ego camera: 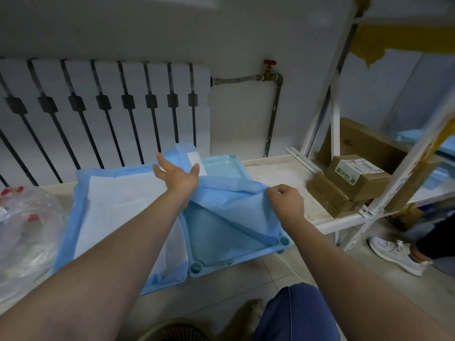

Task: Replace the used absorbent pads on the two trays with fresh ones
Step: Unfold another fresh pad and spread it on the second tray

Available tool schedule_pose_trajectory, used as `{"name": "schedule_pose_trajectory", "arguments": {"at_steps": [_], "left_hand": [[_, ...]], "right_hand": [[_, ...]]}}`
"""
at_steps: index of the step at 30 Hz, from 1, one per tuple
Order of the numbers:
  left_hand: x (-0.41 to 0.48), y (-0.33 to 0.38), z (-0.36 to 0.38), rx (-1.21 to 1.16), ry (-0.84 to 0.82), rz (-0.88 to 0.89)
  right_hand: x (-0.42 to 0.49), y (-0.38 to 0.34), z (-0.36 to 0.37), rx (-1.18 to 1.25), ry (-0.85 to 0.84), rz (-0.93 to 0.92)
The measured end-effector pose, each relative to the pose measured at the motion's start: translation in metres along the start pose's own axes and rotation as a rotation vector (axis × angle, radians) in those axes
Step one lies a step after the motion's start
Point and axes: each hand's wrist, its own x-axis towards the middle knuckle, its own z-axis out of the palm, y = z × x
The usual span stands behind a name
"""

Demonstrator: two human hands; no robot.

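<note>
Two light-blue trays lie side by side on a low white ledge. The left tray (170,281) is covered by a flat pad (118,205), white with a blue border. On the right tray (197,267) lies a blue pad (234,212), partly folded over, so that the tray's bare bottom shows in front and at the far corner. My left hand (178,175) reaches over this pad's far fold with its fingers spread. My right hand (285,199) pinches the pad's right corner and lifts it.
A white radiator (105,107) and a pipe with a red valve (269,67) stand behind the ledge. Clear plastic bags (27,225) sit at the left. A white rack (330,134) with cardboard boxes (354,175) stands at the right. Another person's shoe (396,254) is on the floor there.
</note>
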Motion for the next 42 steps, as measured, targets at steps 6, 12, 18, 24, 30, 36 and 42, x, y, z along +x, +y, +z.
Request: {"name": "schedule_pose_trajectory", "arguments": {"at_steps": [6, 12, 18, 24, 30, 36, 42], "left_hand": [[-0.026, -0.022, 0.032, 0.030, -0.149, -0.292], [-0.029, -0.019, 0.028, -0.133, -0.216, -0.320], [-0.021, -0.026, -0.007, 0.167, -0.205, -0.140], [-0.018, -0.023, -0.048, 0.565, -0.128, 0.082], [-0.013, -0.014, -0.093, 0.843, 0.030, 0.295], [-0.001, -0.030, -0.133, 0.878, 0.072, 0.237], [0.016, -0.073, -0.171, 0.884, 0.051, 0.158]], "right_hand": [[-0.017, -0.012, -0.008, 0.291, -0.265, 0.087], [-0.035, -0.014, -0.013, 0.208, -0.686, -0.107], [-0.048, -0.020, -0.002, 0.161, -0.974, -0.016], [-0.044, -0.028, 0.040, -0.092, -0.563, -0.092], [-0.047, -0.027, 0.067, -0.553, -0.567, -0.246], [-0.070, -0.043, 0.090, -0.728, -0.616, -0.267], [-0.088, -0.039, 0.122, -0.781, -0.613, -0.057]]}}
